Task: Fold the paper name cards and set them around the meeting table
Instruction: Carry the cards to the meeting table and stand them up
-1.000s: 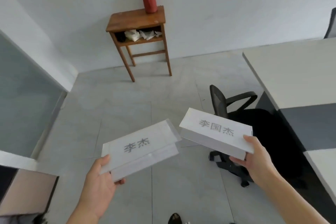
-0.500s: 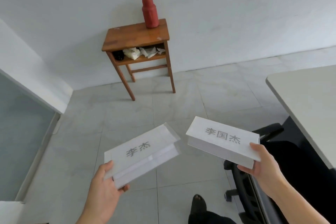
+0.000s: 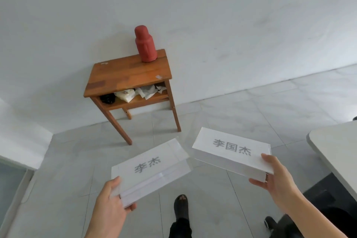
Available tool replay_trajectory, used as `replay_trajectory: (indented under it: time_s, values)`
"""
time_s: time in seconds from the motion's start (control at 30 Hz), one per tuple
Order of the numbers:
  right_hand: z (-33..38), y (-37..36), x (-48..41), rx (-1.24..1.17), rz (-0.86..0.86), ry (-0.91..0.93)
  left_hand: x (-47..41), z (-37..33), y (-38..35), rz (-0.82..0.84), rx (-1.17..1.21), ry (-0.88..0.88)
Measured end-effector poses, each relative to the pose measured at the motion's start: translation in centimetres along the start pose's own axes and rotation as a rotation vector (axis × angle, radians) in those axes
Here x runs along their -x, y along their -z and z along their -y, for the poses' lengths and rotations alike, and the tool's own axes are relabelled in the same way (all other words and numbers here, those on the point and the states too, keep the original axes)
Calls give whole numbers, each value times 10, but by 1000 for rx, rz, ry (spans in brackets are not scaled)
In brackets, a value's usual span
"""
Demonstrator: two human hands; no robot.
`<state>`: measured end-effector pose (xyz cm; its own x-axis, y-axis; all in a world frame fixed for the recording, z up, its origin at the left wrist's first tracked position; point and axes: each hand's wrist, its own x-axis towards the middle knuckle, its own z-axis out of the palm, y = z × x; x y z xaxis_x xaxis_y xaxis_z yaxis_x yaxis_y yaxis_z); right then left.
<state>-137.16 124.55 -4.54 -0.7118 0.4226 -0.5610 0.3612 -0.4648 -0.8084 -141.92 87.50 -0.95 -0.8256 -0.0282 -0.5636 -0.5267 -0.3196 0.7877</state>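
Two folded white paper name cards with grey printed characters are held over the floor. My left hand [image 3: 111,202] grips the near left corner of the two-character card [image 3: 148,168], which lies tilted with its folded flap showing below. My right hand [image 3: 276,181] holds the near right end of the three-character card [image 3: 231,150], thumb on top. The cards are apart, side by side. A rounded corner of the pale meeting table [image 3: 336,147] shows at the right edge.
A small wooden side table [image 3: 127,77] stands against the white wall ahead, with a red flask [image 3: 145,44] on top and crumpled paper on its shelf. Grey tiled floor lies below. My foot [image 3: 180,206] is at the bottom; a black chair [image 3: 316,210] is at lower right.
The view has swung left and up: the side table is nearer and more central, the meeting table and chair have slid to the right edge. Both hands still hold their cards.
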Motion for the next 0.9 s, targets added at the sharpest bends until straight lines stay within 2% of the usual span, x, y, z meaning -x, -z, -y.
replay_trajectory:
  time_s: [0.17, 0.37, 0.6, 0.7, 0.8, 0.9]
  values:
    - [40, -34, -75, -72, -158, 17, -127, -76, -58, 89, -118, 36]
    - [100, -57, -143, -193, -292, 35, -251, -147, -165, 255, -306, 75]
    - [161, -25, -261, -330, -418, 30, -361, -149, -323, 448, -321, 116]
    - [191, -6, -305, -356, -461, 39, -383, -152, -379, 414, -320, 136]
    - [243, 15, -360, -365, -445, 63, -415, -168, -459, 455, -358, 161]
    - [293, 39, -404, -374, -488, 89, -444, -174, -525, 472, -368, 98]
